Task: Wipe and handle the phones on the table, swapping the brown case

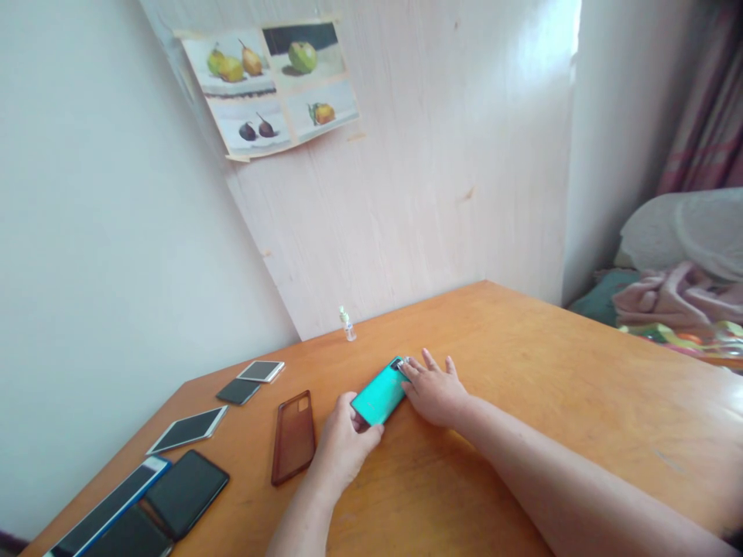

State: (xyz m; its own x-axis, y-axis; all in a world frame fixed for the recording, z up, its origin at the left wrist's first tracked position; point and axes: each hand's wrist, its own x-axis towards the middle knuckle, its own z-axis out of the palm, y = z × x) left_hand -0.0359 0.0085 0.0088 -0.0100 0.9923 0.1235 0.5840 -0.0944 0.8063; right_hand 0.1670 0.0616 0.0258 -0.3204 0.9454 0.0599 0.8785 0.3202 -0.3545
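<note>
A turquoise phone (380, 394) lies back side up at a slant, its dark camera block at the far end. My left hand (342, 445) grips the near end, with the thumb on one edge and the fingers on the other. At the camera end, my right hand (435, 391) presses a small whitish scrap (405, 362) with its fingertips; whether it is cloth or tissue is unclear. Some of this hand's fingers are raised and apart. Left of my left hand, a translucent brown phone case (293, 437) rests on the table.
On the wooden table (522, 371), a small clear spray bottle (347, 325) stands near the back edge. At the left lie a white phone (261, 371), a dark phone (238, 391), a white tablet (189, 430), a blue-edged device (110, 507) and an opened dark case (186, 491).
</note>
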